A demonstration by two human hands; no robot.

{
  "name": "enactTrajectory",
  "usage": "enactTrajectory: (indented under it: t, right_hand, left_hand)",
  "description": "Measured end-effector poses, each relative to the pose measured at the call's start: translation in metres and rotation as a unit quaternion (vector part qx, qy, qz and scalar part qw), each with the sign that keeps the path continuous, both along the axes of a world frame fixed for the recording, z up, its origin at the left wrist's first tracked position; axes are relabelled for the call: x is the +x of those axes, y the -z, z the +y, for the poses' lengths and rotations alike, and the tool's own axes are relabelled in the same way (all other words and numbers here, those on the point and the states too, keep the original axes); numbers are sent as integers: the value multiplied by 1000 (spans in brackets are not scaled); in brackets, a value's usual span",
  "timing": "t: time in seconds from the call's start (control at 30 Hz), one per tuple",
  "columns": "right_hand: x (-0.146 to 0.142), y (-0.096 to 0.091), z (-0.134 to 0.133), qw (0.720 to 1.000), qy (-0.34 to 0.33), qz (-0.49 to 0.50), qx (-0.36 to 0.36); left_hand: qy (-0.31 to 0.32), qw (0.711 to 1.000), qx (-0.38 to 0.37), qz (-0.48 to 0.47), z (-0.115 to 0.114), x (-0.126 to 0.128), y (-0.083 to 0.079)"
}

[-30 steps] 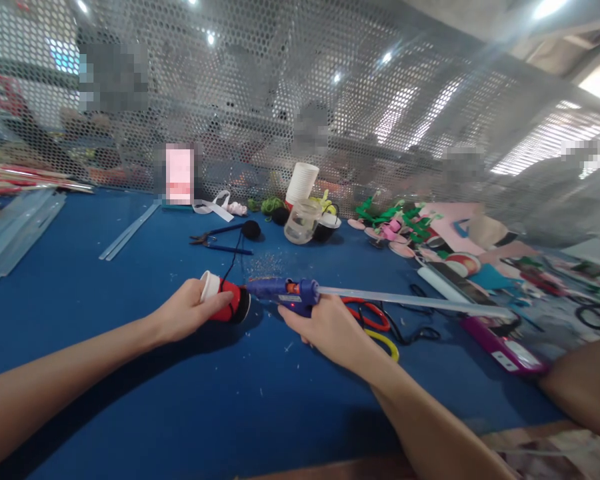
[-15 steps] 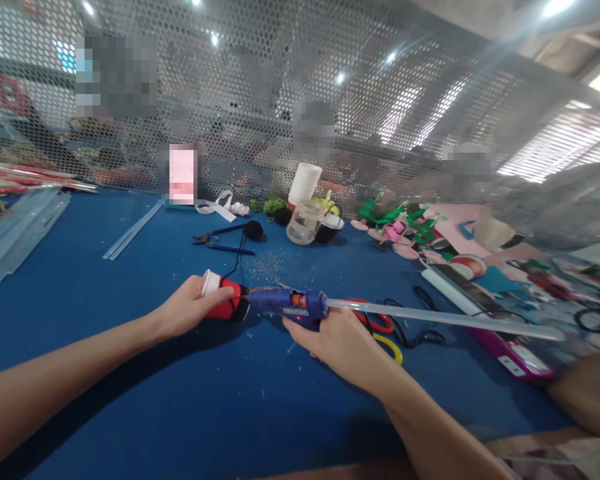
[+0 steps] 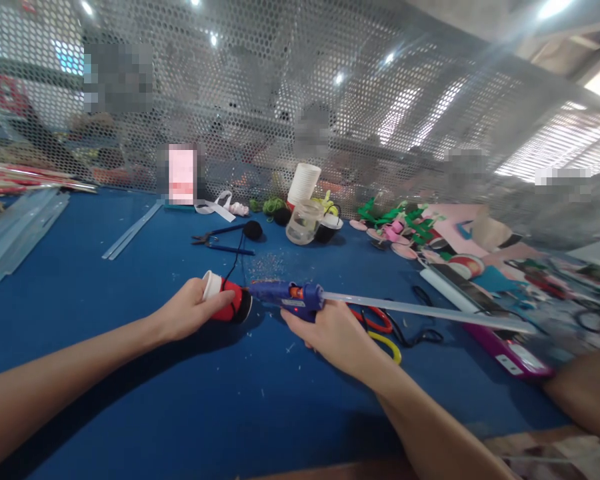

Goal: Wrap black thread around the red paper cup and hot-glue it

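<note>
My left hand [image 3: 193, 308] is wrapped round a paper cup [image 3: 233, 303] lying on its side, white at the rim, red in the middle and black at the base. Black yarn [image 3: 236, 260] runs from the cup to a small black ball of yarn [image 3: 253, 231] behind it. In my right hand [image 3: 337, 333] is a blue hot glue gun [image 3: 285, 298], with a small red light lit on its body. A long clear glue stick [image 3: 420, 309] sticks out of its back. The gun's nozzle points left, right by the cup; whether it touches is hard to see.
Blue-handled pliers [image 3: 220, 237] lie beyond the cup. Stacked white cups [image 3: 305, 183] and a clear jar [image 3: 304, 223] stand at the back. Scissors with red and yellow handles [image 3: 387, 347] and a purple power strip [image 3: 505, 350] are on the right. Spare glue sticks [image 3: 23, 230] lie left.
The glue gun has tilted slightly and its glue stick's far end has swung a little left and up. The cup has turned a little in my left hand, its black base showing more.
</note>
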State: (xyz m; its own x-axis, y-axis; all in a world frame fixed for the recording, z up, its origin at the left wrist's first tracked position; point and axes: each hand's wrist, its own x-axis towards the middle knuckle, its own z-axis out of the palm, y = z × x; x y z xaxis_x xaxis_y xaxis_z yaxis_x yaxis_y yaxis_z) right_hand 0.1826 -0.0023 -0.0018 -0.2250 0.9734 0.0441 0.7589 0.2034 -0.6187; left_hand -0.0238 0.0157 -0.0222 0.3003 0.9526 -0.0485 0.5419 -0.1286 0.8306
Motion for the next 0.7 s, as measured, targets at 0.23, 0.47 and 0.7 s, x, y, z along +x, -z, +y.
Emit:
enactTrajectory:
  t: [0.23,0.47,0.7]
  right_hand:
    - [1,-8,-9,988,-68,-48,131]
    - [2,1,-11,989,-98,-42,105]
    - [1,3,-11,994,-82,-12,73]
  left_hand:
    - [-26,999,-27,-36,4,1,0]
    - [-66,992,-67,-86,5,2,0]
    - [-75,989,-83,-100,5,2,-1]
